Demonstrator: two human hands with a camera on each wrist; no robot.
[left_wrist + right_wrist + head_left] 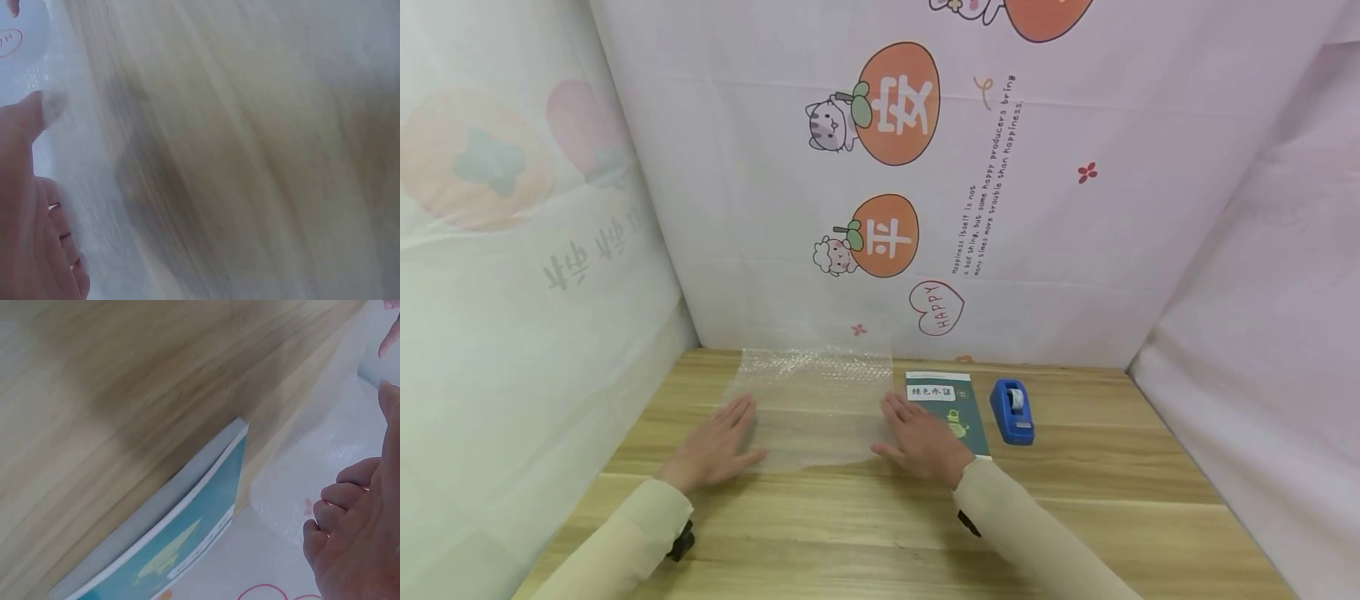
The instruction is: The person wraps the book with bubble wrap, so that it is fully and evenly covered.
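A clear sheet of bubble wrap [820, 421] lies spread on the wooden table, its far part reaching the back wall. At its left edge rests my left hand [717, 443], fingers straight and pointing away from me. My right hand [928, 439] lies along the right edge in the same way, thumb turned inward. In the left wrist view the left hand [28, 206] is beside the see-through wrap [94, 181]. The right wrist view has the right hand [359, 531] over the wrap, near a green book [187, 528].
Right of the wrap, the green book [973, 427] lies flat, partly covered by my right hand. A blue tape dispenser [1013, 417] stands to the right of the book. White printed cloth [1045, 250] hangs behind the wooden table [865, 533] and on both sides.
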